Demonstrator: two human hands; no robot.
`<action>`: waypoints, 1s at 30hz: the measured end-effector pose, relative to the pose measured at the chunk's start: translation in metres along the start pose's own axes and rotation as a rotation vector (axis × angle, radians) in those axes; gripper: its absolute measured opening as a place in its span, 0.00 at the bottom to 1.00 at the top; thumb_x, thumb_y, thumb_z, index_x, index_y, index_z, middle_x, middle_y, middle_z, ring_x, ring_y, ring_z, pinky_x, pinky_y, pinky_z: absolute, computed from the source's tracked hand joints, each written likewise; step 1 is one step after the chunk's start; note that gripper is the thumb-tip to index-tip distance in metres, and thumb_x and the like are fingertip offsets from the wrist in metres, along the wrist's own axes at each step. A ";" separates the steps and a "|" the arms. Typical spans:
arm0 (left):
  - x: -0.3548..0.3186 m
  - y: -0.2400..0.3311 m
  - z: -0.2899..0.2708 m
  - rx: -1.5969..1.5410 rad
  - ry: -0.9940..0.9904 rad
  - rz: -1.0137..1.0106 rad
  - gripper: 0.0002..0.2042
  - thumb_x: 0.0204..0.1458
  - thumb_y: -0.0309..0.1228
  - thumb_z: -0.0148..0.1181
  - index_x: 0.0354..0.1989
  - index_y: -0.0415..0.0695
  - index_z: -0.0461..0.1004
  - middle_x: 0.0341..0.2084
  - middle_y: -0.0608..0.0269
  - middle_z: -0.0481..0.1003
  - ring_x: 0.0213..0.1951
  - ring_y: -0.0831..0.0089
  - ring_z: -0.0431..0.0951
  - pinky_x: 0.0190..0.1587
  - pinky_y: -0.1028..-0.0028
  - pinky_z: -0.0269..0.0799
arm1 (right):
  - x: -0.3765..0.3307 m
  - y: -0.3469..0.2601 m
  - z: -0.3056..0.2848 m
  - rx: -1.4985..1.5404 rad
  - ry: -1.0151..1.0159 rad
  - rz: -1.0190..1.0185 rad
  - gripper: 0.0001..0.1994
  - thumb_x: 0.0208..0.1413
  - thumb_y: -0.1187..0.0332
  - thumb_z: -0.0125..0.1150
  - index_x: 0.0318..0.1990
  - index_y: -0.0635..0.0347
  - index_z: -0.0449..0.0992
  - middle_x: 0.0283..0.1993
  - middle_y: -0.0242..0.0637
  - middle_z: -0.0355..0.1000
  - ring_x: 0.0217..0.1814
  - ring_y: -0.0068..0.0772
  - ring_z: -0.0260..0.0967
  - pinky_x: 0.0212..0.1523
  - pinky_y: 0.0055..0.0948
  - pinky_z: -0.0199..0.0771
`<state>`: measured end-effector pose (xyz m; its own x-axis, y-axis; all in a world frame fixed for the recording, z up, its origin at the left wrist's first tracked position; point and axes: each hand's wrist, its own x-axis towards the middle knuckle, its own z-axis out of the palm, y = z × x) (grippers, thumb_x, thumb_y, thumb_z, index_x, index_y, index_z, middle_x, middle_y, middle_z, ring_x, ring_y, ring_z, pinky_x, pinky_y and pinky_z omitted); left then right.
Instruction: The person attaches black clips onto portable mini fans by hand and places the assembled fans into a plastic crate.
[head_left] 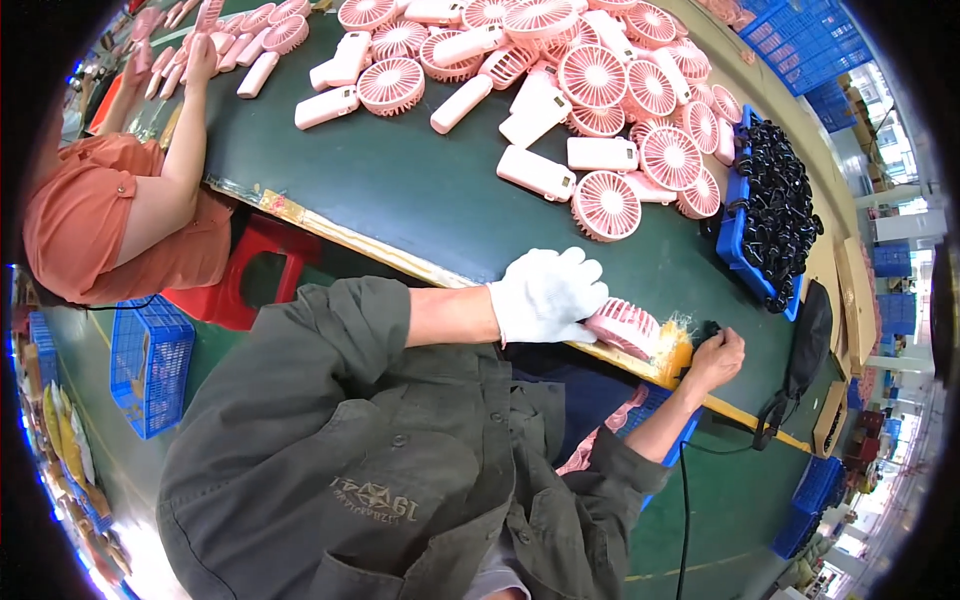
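Note:
A white glove covers my left hand [550, 292], which is closed at the table's near edge on a pink handheld fan [624, 328]. The fan's round caged head sticks out to the right of the glove; its handle is hidden. My bare right hand [718, 360] is a little further right at the same edge. Its fingers are pinched on a small black piece [711, 328], mostly hidden by the fingers. Between my hands, thin pale threads and a yellow worn patch [676, 350] mark the table edge.
A large heap of pink handheld fans [593, 76] covers the far side of the green table [400, 190]. At the right stands a blue tray [735, 225] full of black pieces [775, 200]. A black cable [684, 520] hangs nearby. A co-worker [130, 215] sits at far left by a red stool [245, 275].

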<state>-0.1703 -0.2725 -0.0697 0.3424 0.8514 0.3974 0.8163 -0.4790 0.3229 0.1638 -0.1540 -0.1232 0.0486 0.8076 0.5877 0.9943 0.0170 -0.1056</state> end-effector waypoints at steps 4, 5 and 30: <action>0.000 -0.003 -0.001 -0.025 -0.111 -0.046 0.22 0.39 0.54 0.65 0.26 0.46 0.72 0.27 0.62 0.70 0.33 0.65 0.73 0.27 0.67 0.72 | -0.020 -0.037 -0.022 0.332 0.100 0.169 0.10 0.55 0.77 0.55 0.44 0.71 0.76 0.36 0.43 0.73 0.35 0.41 0.72 0.39 0.36 0.73; 0.001 -0.005 -0.001 -0.051 -0.133 -0.044 0.22 0.40 0.55 0.65 0.25 0.46 0.72 0.26 0.61 0.71 0.32 0.64 0.74 0.27 0.66 0.72 | -0.023 -0.044 -0.027 0.588 0.107 0.358 0.12 0.56 0.78 0.53 0.46 0.72 0.75 0.33 0.40 0.71 0.34 0.34 0.71 0.37 0.31 0.74; -0.018 0.015 -0.021 -1.562 -0.170 -0.743 0.12 0.51 0.30 0.62 0.43 0.39 0.77 0.30 0.63 0.78 0.32 0.78 0.77 0.36 0.75 0.73 | -0.070 -0.206 -0.121 0.888 -0.066 0.149 0.19 0.67 0.67 0.46 0.56 0.76 0.65 0.23 0.33 0.69 0.23 0.19 0.63 0.27 0.19 0.66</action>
<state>-0.1740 -0.3001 -0.0535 0.2591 0.9295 -0.2624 -0.3371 0.3416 0.8773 -0.0327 -0.2858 -0.0452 0.1383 0.8697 0.4739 0.5373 0.3361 -0.7736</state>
